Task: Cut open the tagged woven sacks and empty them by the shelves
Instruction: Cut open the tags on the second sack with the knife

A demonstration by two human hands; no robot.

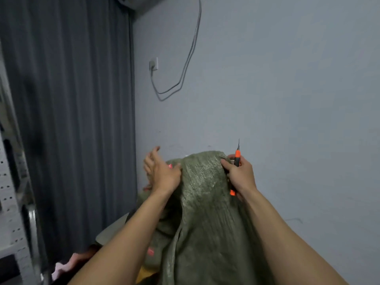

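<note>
As right hand grips knife and sack, left hand splays.

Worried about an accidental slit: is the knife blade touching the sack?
Apart. The head view shows the knife in the right hand pointing its blade up against the wall, clear of the sack.

Single head-worn view, facing forward toward wall, sack close below.
</note>
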